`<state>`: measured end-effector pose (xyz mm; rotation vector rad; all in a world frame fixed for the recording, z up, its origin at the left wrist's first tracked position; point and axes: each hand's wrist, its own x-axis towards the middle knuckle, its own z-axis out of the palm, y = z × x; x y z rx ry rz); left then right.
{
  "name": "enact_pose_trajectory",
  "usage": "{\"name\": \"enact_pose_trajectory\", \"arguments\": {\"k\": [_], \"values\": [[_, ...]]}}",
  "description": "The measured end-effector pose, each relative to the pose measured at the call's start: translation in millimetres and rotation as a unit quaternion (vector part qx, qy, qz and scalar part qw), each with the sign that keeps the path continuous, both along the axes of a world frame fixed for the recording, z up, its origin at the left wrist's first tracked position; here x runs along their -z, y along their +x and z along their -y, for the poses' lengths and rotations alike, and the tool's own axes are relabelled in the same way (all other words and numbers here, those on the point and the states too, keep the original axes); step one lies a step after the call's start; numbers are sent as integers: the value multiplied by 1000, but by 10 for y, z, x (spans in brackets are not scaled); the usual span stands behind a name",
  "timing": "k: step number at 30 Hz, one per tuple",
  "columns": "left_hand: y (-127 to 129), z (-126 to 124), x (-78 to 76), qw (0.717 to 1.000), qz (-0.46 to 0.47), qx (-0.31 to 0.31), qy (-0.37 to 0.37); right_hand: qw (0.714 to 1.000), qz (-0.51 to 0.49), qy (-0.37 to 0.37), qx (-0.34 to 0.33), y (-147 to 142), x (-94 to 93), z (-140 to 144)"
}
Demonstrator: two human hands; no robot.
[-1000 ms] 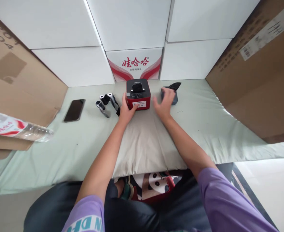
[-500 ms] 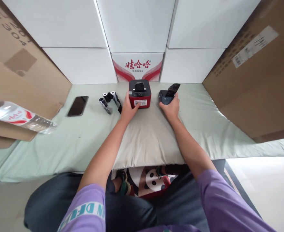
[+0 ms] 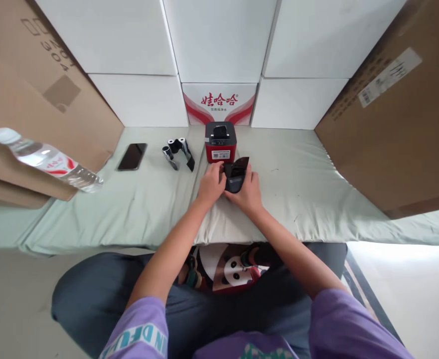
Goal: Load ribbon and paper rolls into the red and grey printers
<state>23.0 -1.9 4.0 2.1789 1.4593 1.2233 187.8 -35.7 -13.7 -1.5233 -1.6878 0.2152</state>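
Note:
Both my hands are around a small dark device with a glossy black flap standing up from its top. My left hand presses its fingertips against the device's left side. From the right, my right hand wraps it, with the thumb along the near edge. Just behind it stands a red box-shaped device with a black top, a slot-like recess and a white label bearing a code. The underside of the dark device is hidden.
Left of the red device lie several small rolls with black strips trailing off. Farther left are a phone and a clear water bottle lying tilted against a cardboard box. White boxes wall off the back; another cardboard box stands right.
My right hand has brought the dark device leftward and nearer, in front of the red device. My left hand has let go of the red device and moved onto the dark one.

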Motion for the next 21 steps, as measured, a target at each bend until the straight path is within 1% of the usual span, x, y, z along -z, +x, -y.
{"name": "enact_pose_trajectory", "arguments": {"k": [2, 4, 6, 9, 12, 17, 21], "values": [[8, 101, 68, 998, 21, -13, -55, 999, -18, 10, -28, 70, 34, -45], [-1, 185, 123, 994, 15, -13, -103, 997, -53, 11, -49, 152, 73, -86], [-7, 253, 161, 992, -1, -15, -125, 994, -95, 7, -60, 216, 112, -123], [4, 310, 199, 993, -13, -14, -114, 986, -151, -1, -67, 256, 150, -161], [7, 292, 234, 996, -27, -10, -88, 981, -184, -5, -56, 248, 143, -153], [-25, 193, 278, 995, -65, -1, -76, 984, -173, -26, -17, 237, 95, -110], [-2, 204, 289, 995, -66, -10, -68, 984, -179, -9, 0, 241, 81, -144]]}}
